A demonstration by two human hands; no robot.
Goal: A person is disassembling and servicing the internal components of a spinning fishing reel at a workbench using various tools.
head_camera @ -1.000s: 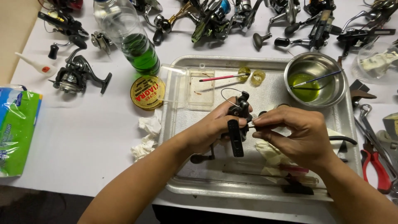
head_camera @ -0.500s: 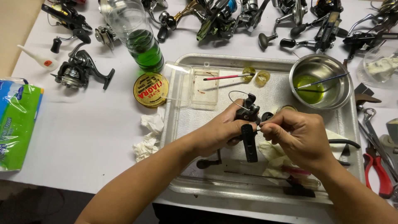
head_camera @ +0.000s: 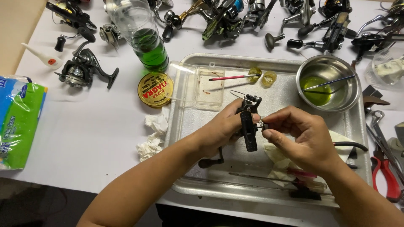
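Observation:
Over a metal tray [head_camera: 198, 185], my left hand [head_camera: 221, 130] grips a black fishing reel body [head_camera: 248, 126], its foot pointing toward me. My right hand [head_camera: 301, 138] pinches a small metal part [head_camera: 261, 125] against the reel's right side. A thin wire bail loops out at the reel's top. Under my right hand lies white crumpled tissue [head_camera: 277, 162]. A black crank handle [head_camera: 210, 162] rests on the tray below my left wrist.
A steel bowl of green liquid with a brush [head_camera: 328, 84] stands at the tray's far right. A clear box with a red-handled tool [head_camera: 210, 86], a round yellow tin [head_camera: 155, 89], a bottle of green liquid [head_camera: 147, 42], several reels along the back, red pliers [head_camera: 385, 176], a tissue pack [head_camera: 19, 122].
Both hands and the reel have stayed over the tray's middle. My right fingers have shifted slightly on the small part at the reel's side.

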